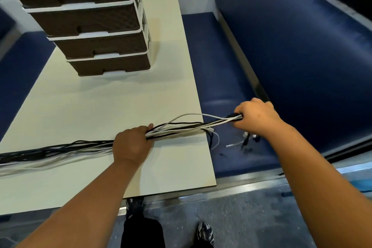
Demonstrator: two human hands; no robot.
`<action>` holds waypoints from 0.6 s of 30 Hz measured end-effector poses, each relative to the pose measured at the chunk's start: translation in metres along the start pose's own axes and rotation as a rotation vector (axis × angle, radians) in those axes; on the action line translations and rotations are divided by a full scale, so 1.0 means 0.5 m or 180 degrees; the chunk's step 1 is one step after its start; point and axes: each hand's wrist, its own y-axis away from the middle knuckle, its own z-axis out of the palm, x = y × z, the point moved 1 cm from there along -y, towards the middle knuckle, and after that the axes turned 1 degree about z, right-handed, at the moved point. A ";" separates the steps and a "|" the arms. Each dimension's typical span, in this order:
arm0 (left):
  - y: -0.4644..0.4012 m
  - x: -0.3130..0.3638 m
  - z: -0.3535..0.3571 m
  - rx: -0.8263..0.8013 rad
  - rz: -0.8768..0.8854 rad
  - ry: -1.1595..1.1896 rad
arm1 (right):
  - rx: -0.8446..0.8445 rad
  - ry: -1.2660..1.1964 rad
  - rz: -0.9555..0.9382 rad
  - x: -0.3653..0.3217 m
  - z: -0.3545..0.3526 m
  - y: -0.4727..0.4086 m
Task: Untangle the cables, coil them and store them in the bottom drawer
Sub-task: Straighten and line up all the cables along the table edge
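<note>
A bundle of several black and white cables (60, 150) lies stretched across the cream table (96, 106), running off the left edge of view. My left hand (130, 143) grips the bundle near the table's right side. My right hand (255, 117) grips the same cables beyond the table's edge, over the blue bench. Loose cable ends with plugs (244, 141) hang below my right hand. A brown drawer unit with white frames stands at the table's far end; its bottom drawer (109, 65) is closed.
A blue padded bench (302, 56) runs along the table's right side, with its seat below the table edge. Another blue seat (18, 74) lies to the left. My legs and shoes (205, 233) stand on grey floor in front of the table.
</note>
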 end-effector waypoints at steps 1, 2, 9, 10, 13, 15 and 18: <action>0.000 0.001 -0.001 0.0003 -0.0005 0.0007 | 0.0095 -0.0006 0.0100 0.008 0.001 0.002; 0.000 0.001 -0.001 -0.0004 -0.0006 -0.0003 | 0.0070 -0.0139 0.0203 0.017 0.003 0.004; -0.001 0.003 -0.004 -0.0103 -0.0046 -0.0012 | 0.0693 0.0025 0.0451 0.042 0.031 0.020; -0.001 0.002 -0.005 -0.0149 -0.0053 0.0005 | 0.0876 0.0008 0.0523 0.042 0.033 0.021; 0.000 0.003 -0.007 -0.0192 -0.0036 0.0026 | 0.0687 0.0019 0.0899 0.047 0.033 0.023; 0.000 0.003 -0.007 -0.0130 -0.0020 0.0055 | 0.0302 0.0083 0.1219 0.053 0.028 0.027; -0.001 0.001 -0.006 -0.0101 -0.0012 0.0045 | -0.0040 -0.0279 0.1387 0.074 0.017 0.028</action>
